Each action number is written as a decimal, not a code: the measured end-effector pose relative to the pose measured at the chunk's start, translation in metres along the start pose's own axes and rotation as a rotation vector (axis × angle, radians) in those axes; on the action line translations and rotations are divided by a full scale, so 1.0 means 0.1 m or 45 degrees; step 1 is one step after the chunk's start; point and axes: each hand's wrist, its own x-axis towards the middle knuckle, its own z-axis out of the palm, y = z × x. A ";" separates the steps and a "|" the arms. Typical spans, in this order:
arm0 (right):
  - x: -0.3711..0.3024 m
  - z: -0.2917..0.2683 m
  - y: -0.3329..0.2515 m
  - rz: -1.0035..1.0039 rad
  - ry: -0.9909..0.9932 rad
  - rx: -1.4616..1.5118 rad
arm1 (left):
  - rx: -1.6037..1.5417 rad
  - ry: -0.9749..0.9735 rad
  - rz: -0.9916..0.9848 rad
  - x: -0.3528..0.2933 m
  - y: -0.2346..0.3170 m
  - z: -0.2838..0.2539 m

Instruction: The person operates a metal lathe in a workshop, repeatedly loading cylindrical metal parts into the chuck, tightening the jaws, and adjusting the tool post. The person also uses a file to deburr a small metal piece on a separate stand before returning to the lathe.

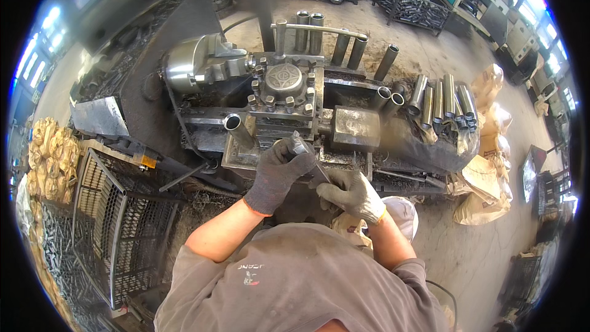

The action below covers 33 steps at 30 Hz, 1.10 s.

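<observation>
My left hand, in a dark knitted glove with an orange cuff, is closed around a grey metal piece whose bright end sticks up past the thumb. My right hand, in a paler, stained glove, is closed on a flat-looking grey metal part between the hands. Whether these are one long piece or two, I cannot tell, since the gloves cover the middle. Both hands are just in front of a lathe's carriage. Beside my left hand, a steel tube stands upright.
A lathe chuck is at the left, beside the square tool post with its long handle. Several tubes lie at the right; others stand behind. A wire crate is at lower left, paper sacks at right.
</observation>
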 end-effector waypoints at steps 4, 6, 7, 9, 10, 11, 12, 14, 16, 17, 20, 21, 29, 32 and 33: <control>0.00 -0.03 0.03 -0.036 -0.062 0.212 | 0.223 0.127 0.092 0.02 0.01 0.10; 0.01 -0.06 0.04 -0.026 -0.085 0.310 | 0.245 0.129 0.115 0.02 0.02 0.14; 0.01 -0.08 0.04 -0.063 -0.108 0.333 | 0.230 0.126 0.119 0.02 0.03 0.14; 0.01 -0.13 0.02 -0.046 -0.113 0.333 | 0.247 0.137 0.126 0.01 0.08 0.12; 0.01 -0.17 0.00 -0.061 -0.054 0.292 | 0.281 0.151 0.125 -0.02 0.12 0.10; 0.00 -0.21 -0.02 -0.043 -0.017 0.235 | 0.322 0.148 0.126 -0.05 0.17 0.07; -0.01 -0.27 -0.05 0.019 0.035 0.152 | 0.544 0.137 0.252 -0.08 0.24 0.02; -0.03 -0.39 -0.12 -0.064 0.240 -0.042 | 1.015 0.067 0.518 -0.14 0.45 -0.16; -0.01 -0.48 -0.16 -0.147 0.448 -0.075 | 1.131 0.078 0.615 -0.27 0.69 -0.37; 0.00 -0.53 -0.18 -0.194 0.558 -0.076 | 1.211 0.094 0.660 -0.31 0.82 -0.49; 0.19 -0.55 -0.24 -0.181 0.898 -0.134 | 1.037 0.190 0.676 -0.34 1.13 -0.96; 0.29 -0.55 -0.27 -0.156 1.002 -0.191 | 0.924 0.225 0.573 -0.33 1.22 -1.15; 1.39 -0.84 -0.59 -0.020 1.104 -0.306 | 0.800 0.159 -0.001 0.44 1.30 -2.54; 1.91 -1.06 -0.62 0.024 1.029 -0.322 | 0.865 0.024 -0.060 0.84 1.06 -2.70; 2.09 -1.12 -0.62 0.043 0.986 -0.317 | 0.897 0.004 -0.041 0.96 0.98 -2.71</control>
